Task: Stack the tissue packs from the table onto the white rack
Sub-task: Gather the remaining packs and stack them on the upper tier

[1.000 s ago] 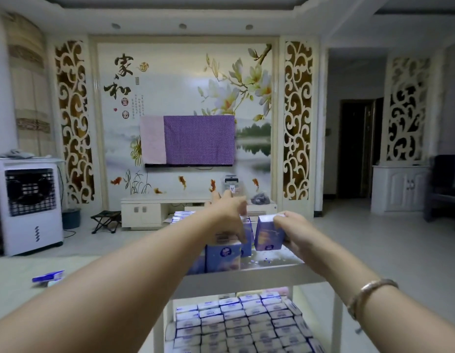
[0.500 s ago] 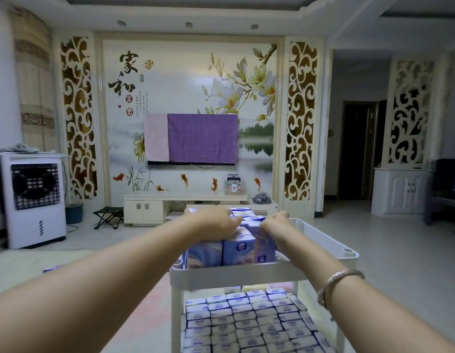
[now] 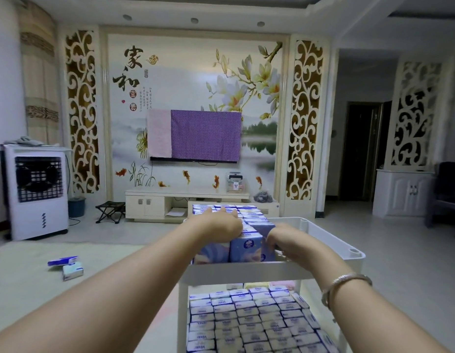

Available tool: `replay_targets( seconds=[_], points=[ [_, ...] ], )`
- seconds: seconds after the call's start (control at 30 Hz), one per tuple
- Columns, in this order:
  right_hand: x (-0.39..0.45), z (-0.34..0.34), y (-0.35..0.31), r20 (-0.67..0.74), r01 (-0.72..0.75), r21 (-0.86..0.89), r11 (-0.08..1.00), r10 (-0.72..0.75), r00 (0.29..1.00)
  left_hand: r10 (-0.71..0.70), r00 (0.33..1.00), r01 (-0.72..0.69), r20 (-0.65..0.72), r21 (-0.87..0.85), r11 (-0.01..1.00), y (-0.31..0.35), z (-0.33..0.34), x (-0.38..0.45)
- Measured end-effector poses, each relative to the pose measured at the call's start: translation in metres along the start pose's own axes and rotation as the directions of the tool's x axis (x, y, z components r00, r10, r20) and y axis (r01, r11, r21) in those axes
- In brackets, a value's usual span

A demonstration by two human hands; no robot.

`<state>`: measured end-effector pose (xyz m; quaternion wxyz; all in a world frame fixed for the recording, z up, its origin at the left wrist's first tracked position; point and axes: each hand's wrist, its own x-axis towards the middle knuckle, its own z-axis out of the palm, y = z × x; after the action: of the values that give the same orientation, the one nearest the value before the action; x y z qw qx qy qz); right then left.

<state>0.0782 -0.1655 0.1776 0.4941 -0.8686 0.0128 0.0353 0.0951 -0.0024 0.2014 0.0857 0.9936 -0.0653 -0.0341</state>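
Here, your left hand (image 3: 216, 226) lies flat, fingers straight, on top of the upright tissue packs (image 3: 243, 248) in the top tray of the white rack (image 3: 323, 240). Your right hand (image 3: 285, 240) curls round the right-end pack of the front row, fingers over its top edge, apparently seating it; bracelet (image 3: 346, 284) on that wrist.

Progress (est.): well along. Lower shelf (image 3: 249, 322) is packed edge to edge w/ flat-lying packs in neat rows. Top tray is filled on its left part only: several rows standing on end, front row showing three faces; right part of tray bare. A surface w/ more packs isn't clearly visible; cannot tell how many are left. Two stray packs (image 3: 68, 266) lie on the floor, well apart from the rack, left side.

Packs: small soft-wrapped blocks, blue/purple print w/ round logo, white-and-blue tops. Film looks slick and the fill yielding, so likely they compress under your grip and lean unless butted tight vs. neighbours.
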Motion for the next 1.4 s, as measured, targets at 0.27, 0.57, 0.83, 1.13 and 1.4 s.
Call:
replay_targets(
  seconds=[0.27,0.57,0.83,1.13,1.4],
  points=[
    [-0.026,-0.002,0.001,-0.303,0.31,0.049,0.949,-0.282,0.91,-0.038,0.822,-0.128,-0.568,-0.25,0.96,0.002,-0.011,-0.035],
    [-0.103,0.072,-0.072,-0.25,0.762,-0.188,0.619,-0.781,0.573,-0.228,0.733,-0.14,-0.64,-0.47,0.871,-0.104,-0.01,-0.08],
    [-0.068,0.246,-0.101,0.028,0.72,-0.151,0.678,-0.725,0.688,-0.431,0.755,0.101,-0.495,-0.562,0.821,-0.275,0.045,-0.132],
    [0.075,0.411,-0.058,0.24,0.534,-0.306,0.788,-0.479,0.844,-0.473,0.801,0.282,-0.368,-0.465,0.839,-0.45,0.12,-0.072],
    [0.223,0.486,-0.042,0.232,0.506,-0.59,0.63,-0.467,0.853,-0.439,0.844,0.335,-0.307,-0.338,0.88,-0.529,0.143,0.076]
  ],
)
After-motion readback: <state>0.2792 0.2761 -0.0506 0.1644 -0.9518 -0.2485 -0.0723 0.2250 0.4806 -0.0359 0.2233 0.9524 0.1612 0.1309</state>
